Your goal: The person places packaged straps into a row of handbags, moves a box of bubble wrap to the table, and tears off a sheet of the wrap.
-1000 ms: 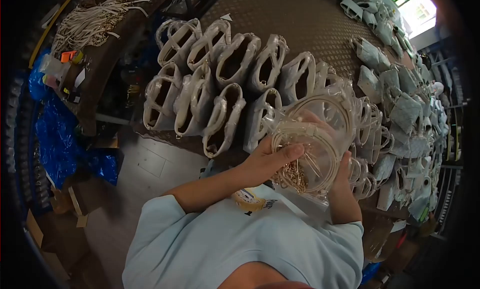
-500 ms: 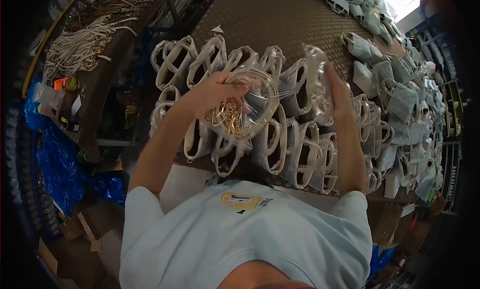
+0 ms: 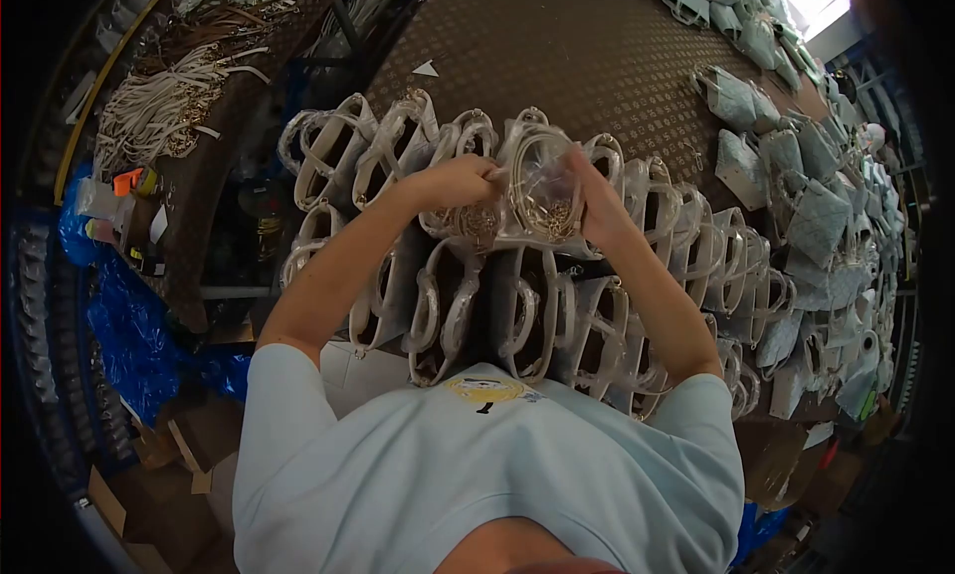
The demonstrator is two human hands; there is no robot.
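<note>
A clear plastic bag holding a coiled pale strap with gold chain is between my hands, above the rows of handbags. My left hand has its fingers closed on the bag's left edge. At the right edge, my right hand grips the plastic; its thumb is hidden. Below my left hand, more gold chain shows through plastic. Pale handbags with plastic-wrapped handles stand close around, among them one handbag nearer my body.
A brown patterned table lies beyond the handbags. Pale green quilted bags are heaped at the right. White straps with gold clasps lie at the upper left, above blue plastic sheeting.
My right hand has moved left and down to the bagged strap. My left hand and the bagged strap have moved right. The clear packet that was at my right hand is no longer distinct.
</note>
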